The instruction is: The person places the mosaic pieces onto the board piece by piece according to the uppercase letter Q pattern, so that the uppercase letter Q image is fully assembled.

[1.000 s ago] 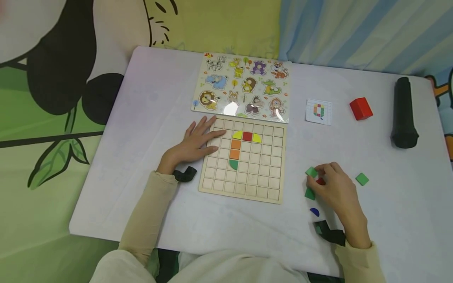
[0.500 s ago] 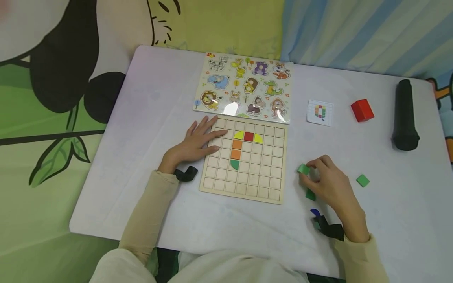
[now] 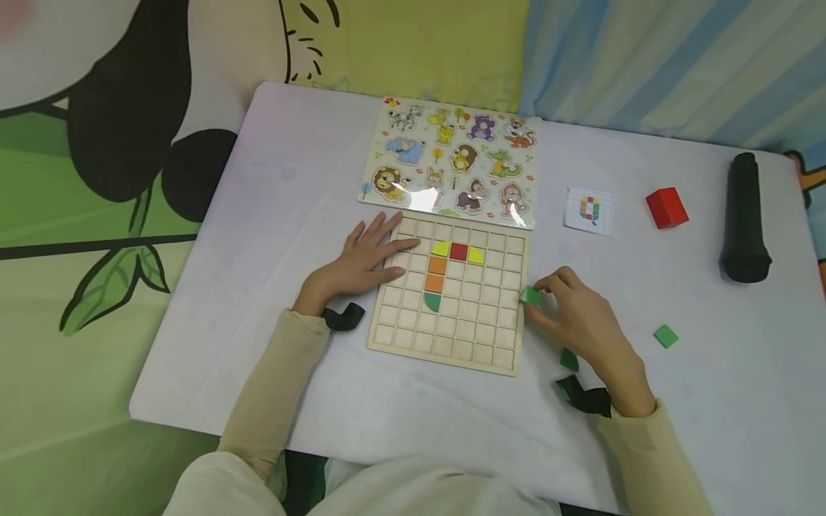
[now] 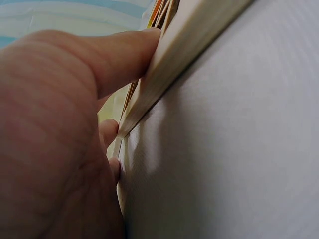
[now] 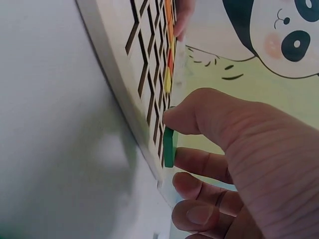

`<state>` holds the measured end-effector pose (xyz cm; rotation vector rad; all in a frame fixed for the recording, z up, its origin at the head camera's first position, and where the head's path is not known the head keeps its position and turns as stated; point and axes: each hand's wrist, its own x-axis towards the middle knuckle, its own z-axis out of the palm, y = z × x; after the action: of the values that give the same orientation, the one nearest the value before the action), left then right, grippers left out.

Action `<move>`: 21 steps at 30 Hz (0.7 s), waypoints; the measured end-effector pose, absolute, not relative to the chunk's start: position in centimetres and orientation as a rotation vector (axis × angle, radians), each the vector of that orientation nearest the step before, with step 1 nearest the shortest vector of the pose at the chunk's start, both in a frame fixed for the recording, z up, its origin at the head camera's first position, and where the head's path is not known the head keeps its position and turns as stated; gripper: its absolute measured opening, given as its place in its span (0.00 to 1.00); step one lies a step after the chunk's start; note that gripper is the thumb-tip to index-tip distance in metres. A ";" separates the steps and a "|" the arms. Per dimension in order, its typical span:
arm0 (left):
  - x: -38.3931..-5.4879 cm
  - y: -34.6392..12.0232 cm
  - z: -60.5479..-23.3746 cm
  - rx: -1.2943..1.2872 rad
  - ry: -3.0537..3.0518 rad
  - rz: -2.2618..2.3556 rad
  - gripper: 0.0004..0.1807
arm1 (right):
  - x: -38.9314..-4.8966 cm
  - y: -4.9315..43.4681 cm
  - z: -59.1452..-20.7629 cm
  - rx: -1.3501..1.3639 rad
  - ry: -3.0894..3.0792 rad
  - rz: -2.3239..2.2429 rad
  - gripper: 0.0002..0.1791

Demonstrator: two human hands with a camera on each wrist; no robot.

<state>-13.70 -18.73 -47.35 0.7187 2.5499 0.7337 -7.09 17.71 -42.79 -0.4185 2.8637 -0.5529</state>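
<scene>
My left hand (image 3: pixel 351 269) rests with spread fingers on the left edge of a wooden grid board (image 3: pixel 482 333); in the left wrist view its thumb (image 4: pixel 127 52) presses on the board's rim. Between thumb and finger, my right hand (image 3: pixel 581 315) pinches a green square tile (image 3: pixel 530 294) over the board's right edge. The right wrist view shows this tile (image 5: pixel 169 148) edge-on, close over the cells. Set in the board are two yellow quarter-round pieces (image 3: pixel 476 255) with a red square (image 3: pixel 459 251) between them, two orange squares (image 3: pixel 437 265) and a green quarter-round (image 3: pixel 433 302).
Behind the board lies an animal puzzle (image 3: pixel 445 179). To its right are a card with a coloured pattern (image 3: pixel 589 211), a red block (image 3: pixel 667 208) and a black cylindrical object (image 3: pixel 746 218). A green square (image 3: pixel 666 336) and another green piece (image 3: pixel 569 360) lie near my right arm.
My right hand has carried the green tile leftward from the loose pieces to the board's right edge. The left hand stays on the board, and the head view has shifted slightly.
</scene>
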 end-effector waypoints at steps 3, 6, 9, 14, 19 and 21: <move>-13.7 -18.7 -47.3 0.716 2.549 0.728 0.31 | -7.7 17.0 -42.8 -0.450 2.842 -0.564 0.18; -13.7 -18.7 -47.2 0.716 2.553 0.722 0.31 | -8.4 16.4 -43.0 -0.503 2.834 -0.575 0.18; -13.7 -18.7 -47.2 0.721 2.551 0.733 0.30 | -9.0 15.6 -43.2 -0.577 2.838 -0.571 0.17; -13.6 -18.8 -47.4 0.726 2.550 0.738 0.30 | -10.0 14.1 -43.3 -0.645 2.812 -0.538 0.18; -13.6 -18.9 -47.5 0.734 2.556 0.749 0.30 | -10.9 12.5 -43.3 -0.700 2.795 -0.507 0.18; -13.6 -18.9 -47.5 0.734 2.555 0.753 0.30 | -11.1 12.0 -43.2 -0.719 2.787 -0.490 0.18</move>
<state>-13.63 -18.89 -47.53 0.7336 2.5552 0.7528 -11.10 12.03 -43.22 -0.7193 2.7871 -0.4896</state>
